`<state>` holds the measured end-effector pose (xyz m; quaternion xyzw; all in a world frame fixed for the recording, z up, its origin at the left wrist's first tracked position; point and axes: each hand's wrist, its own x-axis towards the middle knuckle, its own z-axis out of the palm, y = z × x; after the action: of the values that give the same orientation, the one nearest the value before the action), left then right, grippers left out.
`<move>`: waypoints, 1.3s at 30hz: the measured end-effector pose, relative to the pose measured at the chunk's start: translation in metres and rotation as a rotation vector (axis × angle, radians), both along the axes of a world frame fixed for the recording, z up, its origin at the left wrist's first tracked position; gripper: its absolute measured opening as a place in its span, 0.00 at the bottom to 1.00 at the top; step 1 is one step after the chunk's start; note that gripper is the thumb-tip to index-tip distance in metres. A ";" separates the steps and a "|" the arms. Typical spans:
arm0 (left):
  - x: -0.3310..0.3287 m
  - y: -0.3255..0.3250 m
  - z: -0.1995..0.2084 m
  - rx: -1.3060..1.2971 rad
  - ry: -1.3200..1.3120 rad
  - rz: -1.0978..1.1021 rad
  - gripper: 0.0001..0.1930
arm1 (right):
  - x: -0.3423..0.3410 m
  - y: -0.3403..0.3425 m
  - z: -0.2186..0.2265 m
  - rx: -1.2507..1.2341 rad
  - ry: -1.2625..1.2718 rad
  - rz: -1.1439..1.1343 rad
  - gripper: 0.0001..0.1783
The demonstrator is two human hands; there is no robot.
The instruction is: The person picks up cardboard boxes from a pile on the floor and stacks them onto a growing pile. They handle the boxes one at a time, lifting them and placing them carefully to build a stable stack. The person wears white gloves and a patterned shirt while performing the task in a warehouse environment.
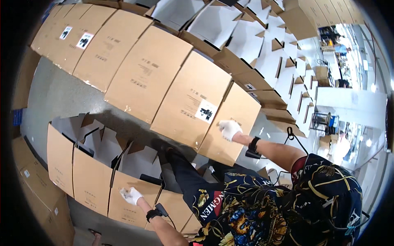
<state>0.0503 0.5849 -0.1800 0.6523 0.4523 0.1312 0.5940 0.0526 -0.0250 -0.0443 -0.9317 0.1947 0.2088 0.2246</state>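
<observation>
My left hand (131,196), in a white glove, is over the side of an open carton (127,211) in the near row. Its fingers are bent but apart, and nothing shows between them. Farther to the right, my right hand (230,129), also gloved, is at the plain brown face of a closed carton (232,110). Its fingers are curled together; anything in them is too small or hidden to make out. The neighbouring carton (205,86) carries a white label (206,111) with a dark code. Whether either hand presses on cardboard, I cannot tell.
A long row of brown cartons (143,67) runs across the far side. Behind it stand several open boxes with white insides (242,41). More cartons (39,184) are stacked at the left edge. Grey floor (61,88) lies between the rows, with my leg (182,168) there.
</observation>
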 end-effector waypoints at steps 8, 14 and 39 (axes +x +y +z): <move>-0.020 -0.360 0.065 -0.439 0.653 -0.662 0.31 | 0.015 -0.235 -0.074 -0.288 -0.160 -0.172 0.32; -0.083 -0.427 0.029 -0.913 0.585 -0.408 0.26 | 0.045 -0.274 -0.057 0.110 0.303 -0.010 0.40; 0.037 -0.189 0.151 0.113 0.345 -0.586 0.13 | 0.097 -0.149 0.569 0.019 -0.471 -0.167 0.26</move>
<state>0.0876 0.3960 -0.0291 0.7989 0.3315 -0.1324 0.4841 0.1493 -0.1744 0.5250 -0.9332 0.2116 -0.0315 0.2889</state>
